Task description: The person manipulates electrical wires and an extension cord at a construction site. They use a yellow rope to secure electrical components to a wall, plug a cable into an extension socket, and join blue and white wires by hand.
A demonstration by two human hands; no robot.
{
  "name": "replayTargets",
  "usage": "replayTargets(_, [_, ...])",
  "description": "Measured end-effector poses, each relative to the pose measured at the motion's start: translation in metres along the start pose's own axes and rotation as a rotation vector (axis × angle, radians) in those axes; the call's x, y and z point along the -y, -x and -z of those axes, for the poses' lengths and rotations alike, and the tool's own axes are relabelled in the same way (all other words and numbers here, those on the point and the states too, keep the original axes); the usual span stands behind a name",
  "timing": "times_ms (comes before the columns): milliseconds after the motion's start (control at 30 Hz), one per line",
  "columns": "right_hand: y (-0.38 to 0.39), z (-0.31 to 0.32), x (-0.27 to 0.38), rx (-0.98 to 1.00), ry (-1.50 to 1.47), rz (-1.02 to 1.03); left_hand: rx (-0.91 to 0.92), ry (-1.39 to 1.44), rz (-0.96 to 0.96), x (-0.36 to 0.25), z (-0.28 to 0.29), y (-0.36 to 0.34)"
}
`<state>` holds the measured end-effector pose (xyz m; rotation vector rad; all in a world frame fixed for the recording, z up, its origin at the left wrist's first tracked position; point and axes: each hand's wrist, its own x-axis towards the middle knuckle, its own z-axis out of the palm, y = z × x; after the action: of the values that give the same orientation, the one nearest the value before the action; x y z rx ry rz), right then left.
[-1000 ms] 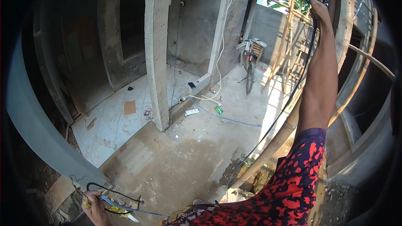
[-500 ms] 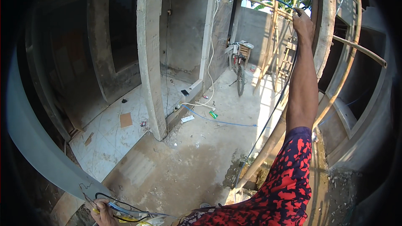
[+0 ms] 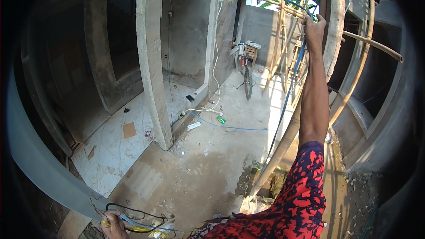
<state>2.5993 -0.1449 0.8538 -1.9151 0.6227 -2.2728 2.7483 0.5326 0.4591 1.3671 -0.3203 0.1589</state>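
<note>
My right hand (image 3: pixel 313 28) is raised high and closed around a blue cable (image 3: pixel 283 106) that runs up over bamboo scaffolding poles (image 3: pixel 283 22) and hangs down toward the ground. My arm wears a red and dark patterned sleeve (image 3: pixel 305 194). At the bottom left edge, my left hand (image 3: pixel 113 223) grips a bundle of black wire loops (image 3: pixel 133 214) with something yellow and white in it. A grey curved beam (image 3: pixel 40 168) lies next to that hand.
A concrete column (image 3: pixel 152 62) stands over the rough floor below. A bicycle (image 3: pixel 245 68) leans near the far wall. Blue and white cables (image 3: pixel 221 126), a cardboard piece (image 3: pixel 129 129) and small litter lie on the ground. A bamboo pole (image 3: pixel 372 44) crosses at right.
The view has shifted, and my raised right arm now sits more toward the middle, still gripping the blue cable. My left hand has stayed low with the wire bundle.
</note>
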Motion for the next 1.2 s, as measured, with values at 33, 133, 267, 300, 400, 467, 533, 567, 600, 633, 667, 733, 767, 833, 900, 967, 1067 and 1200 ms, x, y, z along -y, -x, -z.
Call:
replayTargets(33, [-0.005, -0.002, -0.013, 0.086, -0.202, -0.071, -0.022, -0.001, -0.018, 0.002, -0.001, -0.001])
replayTargets(133, [-0.004, -0.001, -0.02, 0.117, -0.426, -0.146, -0.027, -0.011, -0.033, 0.005, 0.004, -0.001])
replayTargets(267, [0.0, -0.008, -0.023, 0.146, -0.549, -0.166, -0.019, -0.029, -0.013, 0.005, 0.005, 0.001])
replayTargets(300, [-0.002, -0.009, -0.026, 0.147, -0.552, -0.168, -0.021, -0.031, -0.013, 0.004, 0.004, 0.002])
replayTargets(400, [-0.011, -0.007, -0.036, 0.143, -0.257, -0.054, -0.015, -0.014, -0.022, 0.001, 0.0, 0.004])
replayTargets(467, [-0.009, -0.007, -0.035, 0.147, -0.207, -0.054, -0.047, -0.055, -0.018, -0.001, -0.001, 0.007])
replayTargets(533, [-0.006, -0.012, -0.035, 0.154, -0.163, -0.057, -0.063, -0.06, -0.012, -0.003, -0.002, 0.008])
replayTargets(567, [-0.009, -0.015, -0.037, 0.103, -0.184, -0.058, -0.071, -0.055, -0.004, -0.003, -0.004, 0.008])
replayTargets(600, [-0.011, -0.017, -0.04, 0.052, -0.206, -0.059, -0.072, -0.057, -0.006, -0.003, -0.005, 0.009])
replayTargets(633, [-0.013, -0.018, -0.043, 0.052, -0.209, -0.061, -0.078, -0.077, -0.02, -0.003, -0.006, 0.009])
replayTargets(667, [-0.016, -0.016, -0.042, 0.11, -0.337, -0.145, -0.08, -0.094, -0.032, -0.003, -0.008, 0.009])
replayTargets(733, [-0.021, -0.013, -0.039, 0.168, -0.465, -0.23, -0.067, -0.076, -0.034, 0.002, -0.008, 0.008])
replayTargets(767, [-0.022, -0.014, -0.039, 0.172, -0.553, -0.286, -0.057, -0.062, -0.035, 0.003, -0.009, 0.008])
replayTargets(833, [-0.023, -0.017, -0.042, 0.174, -0.641, -0.342, -0.058, -0.052, -0.023, 0.0, -0.013, 0.009])
replayTargets(900, [-0.024, -0.02, -0.044, 0.18, -0.7, -0.357, -0.06, -0.039, -0.008, -0.001, -0.018, 0.011])
replayTargets(967, [-0.022, -0.028, -0.043, 0.139, -0.588, -0.336, -0.059, -0.014, -0.007, -0.003, -0.02, 0.014])
replayTargets(1067, [-0.013, -0.027, -0.022, -0.008, -0.23, -0.183, -0.083, -0.023, -0.023, -0.001, -0.018, 0.016])
replayTargets(1200, [-0.011, -0.02, -0.018, -0.195, -0.119, -0.095, -0.017, -0.02, 0.038, -0.005, -0.016, 0.017])
